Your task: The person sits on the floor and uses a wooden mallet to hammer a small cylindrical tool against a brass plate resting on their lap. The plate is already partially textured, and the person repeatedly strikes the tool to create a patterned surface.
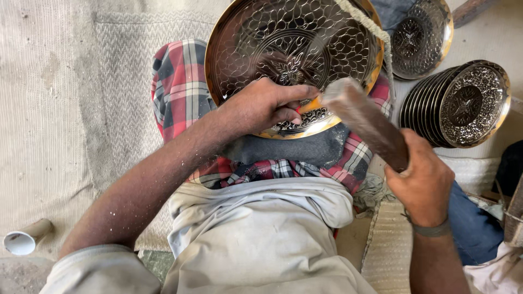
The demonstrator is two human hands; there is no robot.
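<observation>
Clamped tight, the left hand pinches a small punch-like tool, only a sliver of it showing orange and yellow between thumb and fingers, its tip hidden against the near rim of the big engraved brass plate. That plate sits tilted on the person's lap, its patterned face turned up toward the camera, resting on a dark cloth pad over a red plaid cloth. Over on the other side, the right hand is wrapped fully round the lower end of a thick wooden mallet, and the mallet's blurred head hangs just beside the left knuckles, right above the plate's edge. A dark band circles the right wrist. A pale cord runs across the plate's upper right rim. Beyond it lies a second engraved plate flat on the ground, and next to that a stack of smaller engraved plates standing on edge. Far off at lower left, a short cardboard tube lies on the woven mat.
</observation>
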